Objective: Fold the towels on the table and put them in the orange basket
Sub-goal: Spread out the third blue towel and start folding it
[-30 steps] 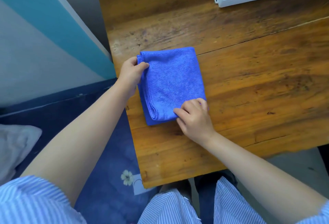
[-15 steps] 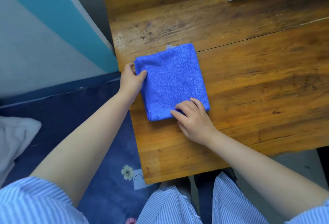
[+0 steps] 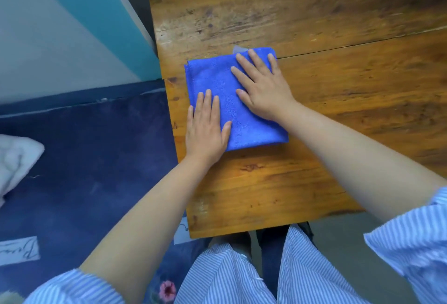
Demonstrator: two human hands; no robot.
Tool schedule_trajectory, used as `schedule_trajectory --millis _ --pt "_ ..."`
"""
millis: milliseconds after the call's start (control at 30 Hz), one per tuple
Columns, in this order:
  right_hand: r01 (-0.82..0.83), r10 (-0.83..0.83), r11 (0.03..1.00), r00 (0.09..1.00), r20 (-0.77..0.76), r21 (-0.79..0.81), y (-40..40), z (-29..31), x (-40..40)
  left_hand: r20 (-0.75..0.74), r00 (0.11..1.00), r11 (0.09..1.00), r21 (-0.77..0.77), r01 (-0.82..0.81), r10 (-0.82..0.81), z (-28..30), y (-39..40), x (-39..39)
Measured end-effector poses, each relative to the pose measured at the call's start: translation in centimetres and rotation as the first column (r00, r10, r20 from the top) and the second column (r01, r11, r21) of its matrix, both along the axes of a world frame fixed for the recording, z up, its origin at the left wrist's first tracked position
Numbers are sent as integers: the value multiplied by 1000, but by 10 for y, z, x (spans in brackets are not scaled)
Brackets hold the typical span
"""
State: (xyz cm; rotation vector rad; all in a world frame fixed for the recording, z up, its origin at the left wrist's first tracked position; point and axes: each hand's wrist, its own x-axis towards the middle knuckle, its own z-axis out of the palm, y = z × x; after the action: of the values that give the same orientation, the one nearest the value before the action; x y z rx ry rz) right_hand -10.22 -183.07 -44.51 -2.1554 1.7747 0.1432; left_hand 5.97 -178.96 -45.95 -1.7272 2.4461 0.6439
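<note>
Blue-white striped shirt [image 3: 242, 277], rolled sleeves [image 3: 411, 236]

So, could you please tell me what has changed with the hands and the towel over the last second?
Both hands let go of the blue towel's edges and moved onto its top: the left hand and right hand now press it flat with straight fingers. The towel stays folded at the wooden table's left edge.

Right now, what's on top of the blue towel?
Both hands lie flat on the folded blue towel: left hand at its near-left corner, right hand across its right side. The cloth beneath them is hidden.
</note>
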Motion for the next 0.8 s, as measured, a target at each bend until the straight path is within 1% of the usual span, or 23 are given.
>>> schedule_trajectory --millis 67,100,133,200,267,300,333,367,400,433,467,500,567,633,700,800 --pt "16 -16 1000 1000 -5 25 -1 -6 -9 13 1000 1000 24 -12 12 -4 0 5" --pt "45 -46 998 998 31 32 -1 -8 -14 5 1000 999 31 -20 20 -4 0 6" --pt "94 -98 994 991 94 48 -1 -10 -20 -1 1000 999 37 -23 23 -3 0 6" --pt "221 -236 971 948 216 92 -1 -12 -32 4 1000 998 68 -10 10 -2 1 7" --pt "318 -340 939 913 225 128 3 -11 -46 12 1000 996 94 5 -6 -1 -1 9" --pt "340 -361 932 906 222 125 7 -10 -50 23 1000 996 94 11 -13 0 -2 12" --pt "346 -357 934 905 232 90 16 -6 -53 44 999 997 78 27 -30 1 -3 14" --pt "322 -315 947 917 245 14 27 -2 -54 60 997 998 20 57 -58 2 -2 16" --pt "263 -233 960 939 253 -92 41 0 -53 56 994 993 -76 95 -91 3 1 17" --pt "187 -133 961 958 256 -203 57 2 -51 37 991 978 -161 135 -131 3 4 18" --pt "109 -37 954 967 252 -279 74 2 -49 4 987 963 -217 158 -161 3 8 19" --pt "27 54 947 969 241 -320 90 2 -45 -37 982 954 -246 171 -185 3 13 20" --pt "-128 197 928 966 170 -349 112 -1 -37 -73 968 945 -245 215 -239 4 24 20" --pt "-217 248 916 967 54 -337 117 -7 -32 -6 961 937 -225 268 -276 2 32 20" --pt "-251 254 932 967 -22 -263 111 -10 -28 65 956 935 -201 293 -286 -1 35 20" --pt "-301 298 940 954 -42 -158 96 -6 -29 71 960 945 -168 280 -272 -1 32 17"
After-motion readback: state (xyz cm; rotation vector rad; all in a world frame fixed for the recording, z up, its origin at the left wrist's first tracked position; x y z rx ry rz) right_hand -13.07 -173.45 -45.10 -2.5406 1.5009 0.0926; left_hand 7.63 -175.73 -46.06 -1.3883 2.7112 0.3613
